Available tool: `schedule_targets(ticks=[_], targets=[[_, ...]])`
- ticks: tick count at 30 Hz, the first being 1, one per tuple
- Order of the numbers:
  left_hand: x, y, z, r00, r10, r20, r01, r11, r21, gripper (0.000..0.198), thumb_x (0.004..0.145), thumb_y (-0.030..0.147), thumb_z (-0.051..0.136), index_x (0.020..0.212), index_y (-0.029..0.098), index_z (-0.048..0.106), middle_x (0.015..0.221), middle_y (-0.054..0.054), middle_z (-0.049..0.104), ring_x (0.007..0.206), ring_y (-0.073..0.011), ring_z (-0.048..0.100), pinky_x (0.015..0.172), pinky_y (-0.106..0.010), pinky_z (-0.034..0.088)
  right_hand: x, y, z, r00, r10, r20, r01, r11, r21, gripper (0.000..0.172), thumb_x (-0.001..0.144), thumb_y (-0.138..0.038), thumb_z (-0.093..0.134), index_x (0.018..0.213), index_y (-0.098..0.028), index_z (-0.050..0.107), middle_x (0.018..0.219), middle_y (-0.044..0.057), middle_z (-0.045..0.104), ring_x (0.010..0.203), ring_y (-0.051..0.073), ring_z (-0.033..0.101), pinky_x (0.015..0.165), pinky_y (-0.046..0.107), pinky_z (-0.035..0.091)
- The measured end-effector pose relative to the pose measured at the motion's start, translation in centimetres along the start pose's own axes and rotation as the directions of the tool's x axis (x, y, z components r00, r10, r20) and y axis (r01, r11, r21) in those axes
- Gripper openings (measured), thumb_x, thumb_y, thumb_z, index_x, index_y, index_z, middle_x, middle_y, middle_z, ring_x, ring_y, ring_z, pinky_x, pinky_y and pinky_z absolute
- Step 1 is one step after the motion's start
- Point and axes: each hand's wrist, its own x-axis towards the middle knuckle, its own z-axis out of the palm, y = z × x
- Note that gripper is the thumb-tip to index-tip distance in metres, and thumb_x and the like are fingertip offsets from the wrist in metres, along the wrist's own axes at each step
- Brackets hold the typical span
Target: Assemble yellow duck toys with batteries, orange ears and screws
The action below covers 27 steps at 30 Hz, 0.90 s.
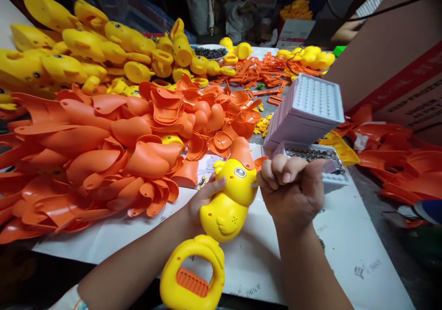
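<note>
The left hand (203, 199) wraps around the back of a yellow duck toy (226, 199), fingers closed on its body, holding it above the white sheet (345, 245) that covers the tabletop, with the toy's handle and its orange trigger (192, 281) pointing down toward the person. The right hand (293, 185) is clenched into a fist just beside the duck's head, pressed against the orange beak piece (241, 151) at the top; whether it pinches a small tool or part inside the fist cannot be told. Judging from this, the step is seating a part at the head, and it goes best if the left hand keeps the body steady and square while the right presses straight in, not at an angle, so the plastic tabs do not bend. To the left lies a large heap of orange beak shells (103, 149), behind it a pile of yellow duck bodies (86, 47), and further back a bowl of dark small parts (210, 52). Just beyond the right hand stands a stack of pale lilac trays (307, 112), the lowest holding rows of small round pieces (311, 154), and a brown carton (397, 61) rises at the right.
</note>
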Motion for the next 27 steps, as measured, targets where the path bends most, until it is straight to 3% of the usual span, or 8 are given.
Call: schedule_targets(ticks=[7, 12, 19, 27], targets=[[-0.2, -0.2, 0.8, 0.995, 0.055, -0.088, -0.052, 0.998, 0.041, 0.072, 0.054, 0.049, 0.095, 0.107, 0.012, 0.065, 0.087, -0.008, 0.075, 0.072, -0.021, 0.069, 0.07, -0.031, 0.053, 0.0, 0.2, -0.2, 0.996, -0.065, 0.064, 0.071, 0.994, -0.083, 0.058, 0.107, -0.05, 0.034, 0.068, -0.007, 0.035, 0.063, 0.002, 0.027, 0.056, 0.005, 0.04, 0.052, 0.015, 0.037], [-0.1, -0.3, 0.9, 0.997, 0.055, -0.047, -0.054, 0.998, 0.006, 0.068, 0.056, 0.049, 0.094, 0.105, 0.011, 0.067, 0.086, -0.008, 0.074, 0.074, -0.0214, 0.069, 0.071, -0.031, 0.053, -0.5, 0.4, 0.0, 0.973, -0.132, 0.192, 0.184, 0.941, -0.283, 0.057, 0.109, -0.046, 0.031, 0.069, -0.009, 0.048, 0.064, 0.004, 0.039, 0.062, 0.006, 0.048, 0.059, 0.019, 0.044], [-0.4, -0.1, 0.8, 0.996, 0.066, -0.052, -0.063, 0.997, 0.05, 0.069, 0.06, 0.048, 0.092, 0.113, 0.011, 0.065, 0.089, -0.01, 0.075, 0.073, -0.0224, 0.07, 0.071, -0.033, 0.052, 0.1, -0.5, -0.2, 0.987, -0.12, 0.104, 0.133, 0.982, -0.131, 0.058, 0.107, -0.049, 0.035, 0.067, -0.007, 0.034, 0.062, 0.002, 0.027, 0.055, 0.005, 0.041, 0.051, 0.015, 0.037], [-0.3, 0.0, 0.6, 0.998, 0.04, -0.039, -0.039, 0.999, 0.038, 0.069, 0.061, 0.05, 0.091, 0.112, 0.011, 0.066, 0.088, -0.011, 0.076, 0.072, -0.0228, 0.07, 0.069, -0.033, 0.053, 0.1, -0.4, -0.3, 0.992, -0.055, 0.114, 0.069, 0.99, -0.126, 0.057, 0.108, -0.048, 0.035, 0.068, -0.007, 0.034, 0.061, 0.001, 0.026, 0.054, 0.005, 0.038, 0.05, 0.013, 0.037]])
